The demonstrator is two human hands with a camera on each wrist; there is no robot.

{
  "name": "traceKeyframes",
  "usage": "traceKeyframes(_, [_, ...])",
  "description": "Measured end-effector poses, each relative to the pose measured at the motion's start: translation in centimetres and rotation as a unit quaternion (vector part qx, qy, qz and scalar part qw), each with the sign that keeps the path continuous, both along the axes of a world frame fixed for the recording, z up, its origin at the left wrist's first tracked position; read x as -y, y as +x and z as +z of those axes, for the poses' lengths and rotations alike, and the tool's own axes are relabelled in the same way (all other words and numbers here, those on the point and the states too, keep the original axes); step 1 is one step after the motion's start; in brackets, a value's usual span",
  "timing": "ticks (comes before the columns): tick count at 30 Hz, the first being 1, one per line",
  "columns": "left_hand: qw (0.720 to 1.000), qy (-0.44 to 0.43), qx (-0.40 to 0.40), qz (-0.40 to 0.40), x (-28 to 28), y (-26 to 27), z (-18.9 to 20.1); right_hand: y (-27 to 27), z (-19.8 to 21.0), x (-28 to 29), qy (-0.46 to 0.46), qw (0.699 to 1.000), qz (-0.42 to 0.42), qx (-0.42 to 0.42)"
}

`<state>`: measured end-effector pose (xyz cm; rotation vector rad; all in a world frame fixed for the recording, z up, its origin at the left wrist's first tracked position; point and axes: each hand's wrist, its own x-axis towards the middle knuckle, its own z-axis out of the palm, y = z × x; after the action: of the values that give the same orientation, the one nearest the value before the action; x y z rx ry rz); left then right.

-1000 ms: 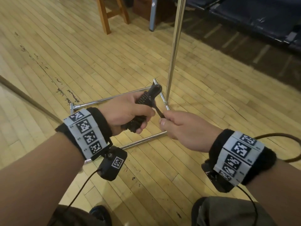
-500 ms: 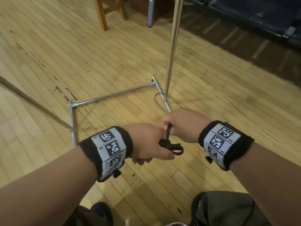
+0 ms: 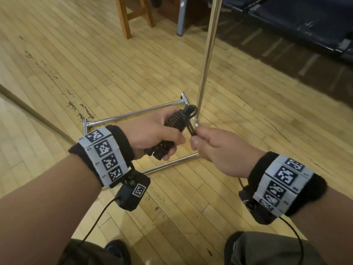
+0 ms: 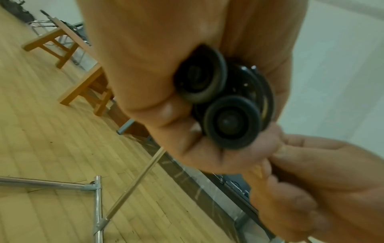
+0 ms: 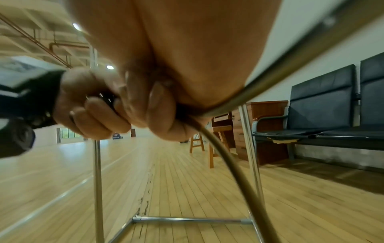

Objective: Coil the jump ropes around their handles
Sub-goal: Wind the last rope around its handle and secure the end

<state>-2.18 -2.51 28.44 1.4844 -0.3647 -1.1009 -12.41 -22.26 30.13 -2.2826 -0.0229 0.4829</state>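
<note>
Wooden floor below; left hand grips coiled handles, right hand pinches rope just beside.

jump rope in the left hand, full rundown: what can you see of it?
The jump rope is black: two handles side by side, their round end caps facing the left wrist camera, with glossy cord coiled around them. The left hand grips the bundle, tilted up and away from the person, a small cord loop at the far tip. A short taut stretch of cord runs to the right hand, which pinches it. It is held above the floor.
</note>
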Motion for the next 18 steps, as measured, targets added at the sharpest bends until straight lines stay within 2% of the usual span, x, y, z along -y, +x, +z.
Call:
traceKeyframes(4, [0.999, -0.008, 0.037, -0.011, 1.3, -1.5, 1.1, -0.2, -2.1, 0.7, 0.009, 0.998, 0.011, -0.058])
traceKeyframes(7, [0.994, 0.029, 0.089, -0.052, 2.1, -2.7, 1.5, -0.1, -2.9, 1.2, -0.06, 0.996, 0.012, -0.062])
traceKeyframes(9, [0.985, 0.079, 0.119, -0.1, 2.5, -3.5, 1.4, 0.5, -3.2, 1.5, -0.124, 0.988, 0.058, -0.072])
traceKeyframes(11, [0.961, 0.141, 0.166, -0.168, 2.9, -4.4, 1.1, 1.3, -3.3, 1.5, -0.133, 0.984, 0.089, -0.082])
traceKeyframes(14, [0.897, 0.259, 0.232, -0.272, 3.5, -5.7, 0.2, 2.1, -2.4, 0.9, -0.204, 0.97, 0.122, -0.051])
traceKeyframes(16, [0.855, 0.338, 0.255, -0.299, 3.6, -6.0, -0.8, 2.7, -1.6, 0.6, -0.284, 0.947, 0.153, 0.003])
traceKeyframes(18, [0.841, 0.387, 0.256, -0.278, 3.5, -5.8, -1.5, 2.7, -0.1, -0.1, -0.35, 0.92, 0.169, 0.053])
